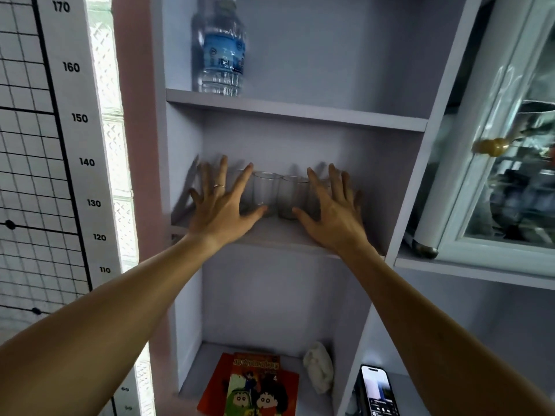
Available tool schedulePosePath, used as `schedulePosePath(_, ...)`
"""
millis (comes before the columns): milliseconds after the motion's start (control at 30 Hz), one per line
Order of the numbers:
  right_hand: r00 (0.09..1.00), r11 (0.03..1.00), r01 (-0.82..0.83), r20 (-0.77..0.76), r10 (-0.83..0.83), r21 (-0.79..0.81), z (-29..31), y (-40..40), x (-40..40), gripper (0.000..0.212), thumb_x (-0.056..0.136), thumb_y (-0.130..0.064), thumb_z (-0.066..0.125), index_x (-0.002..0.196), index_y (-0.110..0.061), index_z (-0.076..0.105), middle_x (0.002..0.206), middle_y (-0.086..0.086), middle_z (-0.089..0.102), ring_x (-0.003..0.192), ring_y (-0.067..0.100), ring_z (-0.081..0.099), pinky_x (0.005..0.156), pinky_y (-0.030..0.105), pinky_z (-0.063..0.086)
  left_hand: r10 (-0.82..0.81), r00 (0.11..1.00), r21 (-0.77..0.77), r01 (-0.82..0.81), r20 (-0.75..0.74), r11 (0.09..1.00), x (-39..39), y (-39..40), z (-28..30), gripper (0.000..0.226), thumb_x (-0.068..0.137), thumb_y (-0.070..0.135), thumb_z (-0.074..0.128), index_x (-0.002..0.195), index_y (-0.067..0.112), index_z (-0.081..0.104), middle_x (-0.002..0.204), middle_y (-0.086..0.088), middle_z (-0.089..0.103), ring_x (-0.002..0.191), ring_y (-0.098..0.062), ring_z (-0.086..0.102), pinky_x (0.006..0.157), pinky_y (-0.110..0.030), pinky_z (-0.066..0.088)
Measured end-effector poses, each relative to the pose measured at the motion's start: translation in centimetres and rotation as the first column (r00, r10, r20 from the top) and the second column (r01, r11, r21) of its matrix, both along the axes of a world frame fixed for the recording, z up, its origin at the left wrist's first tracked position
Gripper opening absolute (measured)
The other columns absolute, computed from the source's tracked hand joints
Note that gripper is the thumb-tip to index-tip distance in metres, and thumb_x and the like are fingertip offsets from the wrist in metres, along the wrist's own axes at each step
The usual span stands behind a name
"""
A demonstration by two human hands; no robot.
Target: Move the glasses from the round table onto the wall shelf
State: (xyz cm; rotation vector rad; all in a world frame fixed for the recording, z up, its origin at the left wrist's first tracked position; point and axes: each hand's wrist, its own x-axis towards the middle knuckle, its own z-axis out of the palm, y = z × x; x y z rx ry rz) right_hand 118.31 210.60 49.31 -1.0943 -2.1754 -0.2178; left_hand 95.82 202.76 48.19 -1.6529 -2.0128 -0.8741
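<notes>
Clear drinking glasses stand in a row on the middle board of the pale wall shelf [279,235]. Two show plainly between my hands: one glass [264,192] on the left and another glass [289,196] on the right; others are partly hidden behind my fingers. My left hand [222,202], with a ring on it, is spread open in front of the left end of the row. My right hand [333,208] is spread open in front of the right end. Neither hand grips a glass. The round table is out of view.
A water bottle [220,46] stands on the shelf board above. On the board below lie comic books [252,385] and a crumpled white cloth [319,367]. A phone [378,391] lies at the lower right. A glass-door cabinet [504,145] stands to the right, a height chart [78,139] to the left.
</notes>
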Motion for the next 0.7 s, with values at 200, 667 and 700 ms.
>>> schedulePosePath(200,0.991,0.987,0.127,-0.021,-0.13,-0.099,-1.9,-3.9,0.2,0.088,0.093,-0.068,0.041,0.157,-0.035,-0.011,0.168,0.004,-0.015,0.154,0.03,-0.011,0.119,0.061,0.001,-0.004,1.0,-0.01,0.004,0.012,1.0,0.0,-1.5,-1.0,0.094,0.085,0.073,0.046,0.156,0.033,0.0,0.166,-0.007,-0.001,0.152,-0.037,-0.002,0.114,-0.067,0.019)
schedulePosePath(667,0.978,0.94,0.196,0.12,-0.168,-0.28,-3.6,-19.1,5.2,0.068,0.097,-0.061,0.036,0.15,-0.019,0.042,0.157,0.003,0.041,0.145,0.025,0.034,0.121,0.045,0.025,-0.158,0.987,-0.238,0.157,0.016,0.958,3.6,-15.5,-3.1,0.064,0.097,0.061,0.034,0.148,0.022,0.039,0.155,0.001,0.04,0.144,-0.02,0.034,0.118,-0.042,0.029)
schedulePosePath(700,0.978,0.936,0.195,0.128,-0.163,-0.292,-3.7,-20.5,5.7,0.067,0.097,-0.061,0.036,0.15,-0.02,0.041,0.157,0.003,0.04,0.145,0.025,0.034,0.12,0.045,0.026,-0.165,0.986,-0.253,0.161,0.007,0.954,4.3,-16.6,-3.0,0.065,0.097,0.061,0.034,0.148,0.022,0.038,0.155,0.0,0.04,0.144,-0.02,0.034,0.117,-0.042,0.029)
